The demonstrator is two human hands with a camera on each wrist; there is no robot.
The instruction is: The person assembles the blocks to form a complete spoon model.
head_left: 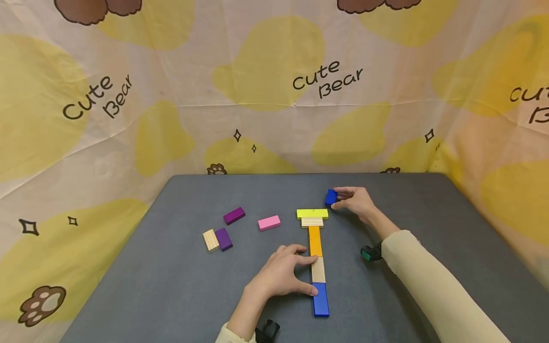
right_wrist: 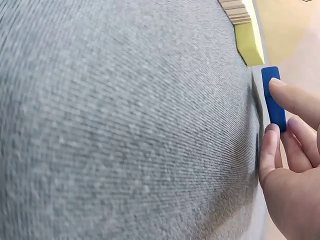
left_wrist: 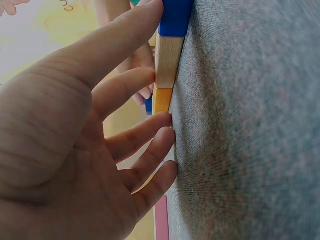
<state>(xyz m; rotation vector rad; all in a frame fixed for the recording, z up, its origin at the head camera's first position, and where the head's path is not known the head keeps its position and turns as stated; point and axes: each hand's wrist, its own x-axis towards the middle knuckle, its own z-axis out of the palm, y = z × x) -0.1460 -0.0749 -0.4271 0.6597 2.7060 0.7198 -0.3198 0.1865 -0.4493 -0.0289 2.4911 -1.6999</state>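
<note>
My right hand [head_left: 356, 202] pinches a small blue block [head_left: 330, 197] between thumb and fingers, just behind the right end of the yellow-green block [head_left: 312, 214]. In the right wrist view the held block [right_wrist: 274, 100] is tilted, its top end close to the yellow-green one. My left hand [head_left: 283, 271] lies beside a straight row of blocks with its fingers spread. Its thumb touches the near blue block [head_left: 320, 302], and its index fingertip is at the plain wooden block [head_left: 318, 270]. Beyond these, an orange block [head_left: 315, 240] leads to a ridged wooden piece [head_left: 312, 222] against the yellow-green block.
On the grey table [head_left: 171, 286] left of the row lie a pink block [head_left: 269, 223] and a magenta block [head_left: 234, 216]. A wooden block [head_left: 210, 240] sits side by side with a purple block [head_left: 224, 239]. A patterned cloth [head_left: 266, 71] hangs behind the table.
</note>
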